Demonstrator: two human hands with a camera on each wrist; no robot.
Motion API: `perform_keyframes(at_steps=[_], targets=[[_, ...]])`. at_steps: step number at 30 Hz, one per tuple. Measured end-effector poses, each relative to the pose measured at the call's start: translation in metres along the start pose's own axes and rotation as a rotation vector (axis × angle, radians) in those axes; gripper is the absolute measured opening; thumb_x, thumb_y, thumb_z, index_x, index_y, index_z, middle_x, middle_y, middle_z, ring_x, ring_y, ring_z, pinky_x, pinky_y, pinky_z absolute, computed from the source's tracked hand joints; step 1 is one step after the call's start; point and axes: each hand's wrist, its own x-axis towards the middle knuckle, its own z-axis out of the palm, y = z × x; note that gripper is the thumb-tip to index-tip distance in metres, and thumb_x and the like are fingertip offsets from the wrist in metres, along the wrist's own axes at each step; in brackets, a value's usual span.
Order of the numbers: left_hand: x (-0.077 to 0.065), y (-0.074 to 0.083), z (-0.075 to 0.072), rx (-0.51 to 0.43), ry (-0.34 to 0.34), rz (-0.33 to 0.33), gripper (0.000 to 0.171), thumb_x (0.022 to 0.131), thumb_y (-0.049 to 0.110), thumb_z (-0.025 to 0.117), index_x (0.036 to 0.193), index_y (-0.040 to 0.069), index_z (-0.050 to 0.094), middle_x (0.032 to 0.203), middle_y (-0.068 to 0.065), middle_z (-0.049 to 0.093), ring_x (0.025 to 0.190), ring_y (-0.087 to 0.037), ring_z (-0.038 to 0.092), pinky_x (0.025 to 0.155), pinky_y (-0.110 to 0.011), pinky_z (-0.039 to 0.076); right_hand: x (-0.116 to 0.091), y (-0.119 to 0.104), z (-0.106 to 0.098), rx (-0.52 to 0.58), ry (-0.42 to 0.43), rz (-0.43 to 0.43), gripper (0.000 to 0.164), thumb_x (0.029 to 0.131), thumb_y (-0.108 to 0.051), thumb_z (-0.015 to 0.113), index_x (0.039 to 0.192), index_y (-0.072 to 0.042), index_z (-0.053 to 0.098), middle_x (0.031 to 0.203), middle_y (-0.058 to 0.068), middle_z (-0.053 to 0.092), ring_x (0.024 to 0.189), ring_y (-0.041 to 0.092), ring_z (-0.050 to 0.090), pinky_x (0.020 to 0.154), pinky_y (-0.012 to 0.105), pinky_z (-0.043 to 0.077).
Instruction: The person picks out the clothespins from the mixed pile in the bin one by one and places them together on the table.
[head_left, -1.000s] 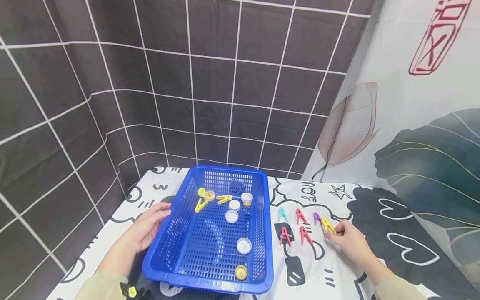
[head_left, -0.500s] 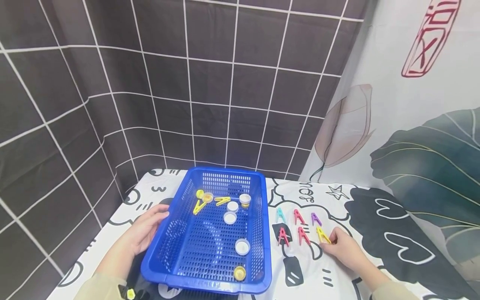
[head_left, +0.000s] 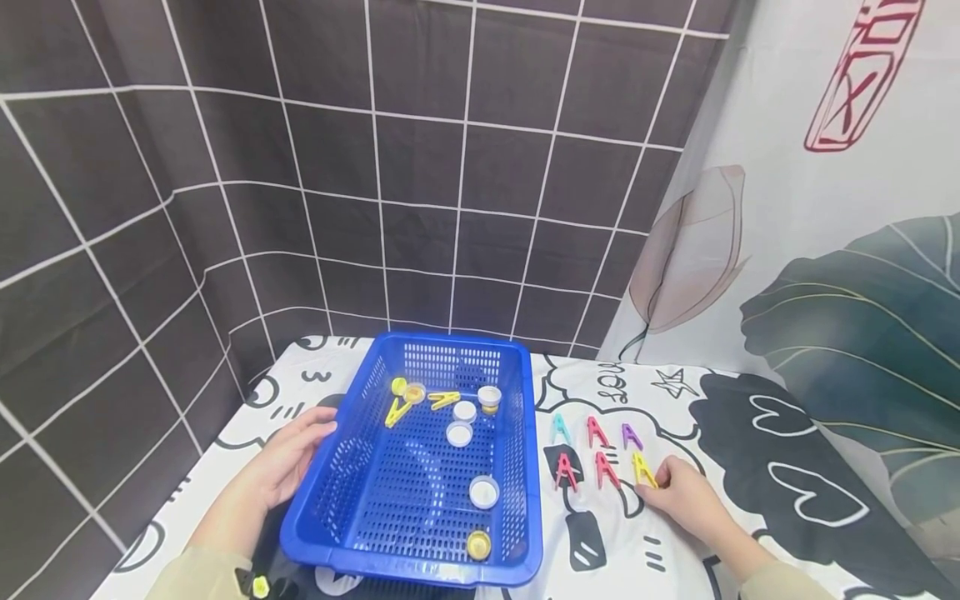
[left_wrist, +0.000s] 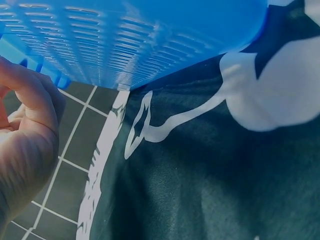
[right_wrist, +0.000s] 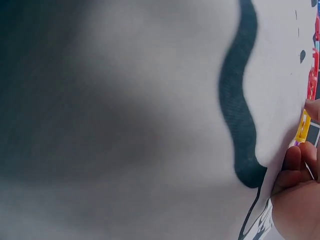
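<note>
My right hand (head_left: 686, 496) pinches the legs of a yellow clothespin (head_left: 642, 467) between thumb and index finger, low over the white cloth. In the right wrist view, the yellow clothespin (right_wrist: 303, 125) shows between the thumb and curled fingers. It stands at the right end of the front row, beside two red clothespins (head_left: 607, 471). Behind are a light blue clothespin (head_left: 560, 428), another red one and a purple clothespin (head_left: 632, 437). My left hand (head_left: 296, 450) rests its relaxed fingers against the left rim of a blue basket (head_left: 408, 571); the left wrist view shows this hand (left_wrist: 30, 115) beside the basket wall.
Inside the basket lie two yellow clothespins (head_left: 397, 412), several white caps (head_left: 483, 492) and yellow caps (head_left: 478, 546). A printed black and white cloth (head_left: 675, 550) covers the table. Behind it hangs a dark grid-patterned curtain (head_left: 420, 225), with a leaf-print curtain (head_left: 862, 317) at right.
My right hand has drawn the yellow clothespin nearer to me, away from the purple one, and set it in line with the front red ones. The left hand stays at the basket rim.
</note>
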Motion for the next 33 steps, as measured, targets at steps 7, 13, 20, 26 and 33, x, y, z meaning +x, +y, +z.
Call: perform_keyframes(at_steps=[7, 13, 20, 26, 33], targets=[[0.0004, -0.0002, 0.0006, 0.007, 0.028, -0.008, 0.016, 0.099, 0.016, 0.046, 0.114, 0.013, 0.045, 0.095, -0.005, 0.064, 0.081, -0.017, 0.064, 0.069, -0.032, 0.058, -0.0003, -0.0002, 0.0017, -0.013, -0.004, 0.005, 0.033, 0.075, -0.023, 0.073, 0.078, -0.004, 0.046, 0.069, 0.004, 0.046, 0.061, 0.016, 0.045, 0.05, 0.026, 0.038], [0.0004, -0.001, 0.0001, 0.01, 0.032, -0.007, 0.016, 0.098, 0.017, 0.047, 0.114, 0.013, 0.045, 0.095, -0.005, 0.064, 0.08, -0.017, 0.065, 0.068, -0.032, 0.058, -0.0011, -0.0004, 0.0025, -0.018, 0.006, -0.004, 0.034, 0.075, -0.024, 0.073, 0.076, -0.005, 0.045, 0.068, 0.004, 0.044, 0.061, 0.016, 0.044, 0.049, 0.025, 0.036], [-0.0002, -0.0005, -0.0012, 0.018, 0.037, -0.014, 0.017, 0.098, 0.018, 0.047, 0.115, 0.014, 0.045, 0.096, -0.004, 0.064, 0.081, -0.016, 0.065, 0.069, -0.032, 0.058, -0.0014, -0.0008, 0.003, -0.026, 0.019, -0.02, 0.034, 0.074, -0.024, 0.073, 0.074, -0.006, 0.043, 0.067, 0.003, 0.042, 0.061, 0.016, 0.042, 0.048, 0.025, 0.034], [-0.0012, 0.001, -0.0005, 0.012, 0.043, -0.014, 0.017, 0.098, 0.018, 0.048, 0.114, 0.013, 0.045, 0.095, -0.005, 0.064, 0.08, -0.016, 0.065, 0.069, -0.032, 0.058, -0.0015, -0.0027, 0.002, -0.02, 0.02, -0.02, 0.035, 0.075, -0.025, 0.073, 0.073, -0.006, 0.043, 0.067, 0.003, 0.043, 0.06, 0.016, 0.042, 0.047, 0.024, 0.034], [-0.0006, 0.0006, 0.0013, 0.004, 0.024, 0.002, 0.017, 0.098, 0.016, 0.048, 0.114, 0.012, 0.045, 0.095, -0.005, 0.064, 0.081, -0.017, 0.064, 0.069, -0.032, 0.057, -0.0012, -0.0055, -0.0034, 0.011, 0.028, 0.033, 0.035, 0.078, -0.03, 0.07, 0.077, -0.005, 0.046, 0.069, 0.004, 0.046, 0.061, 0.017, 0.044, 0.049, 0.026, 0.037]])
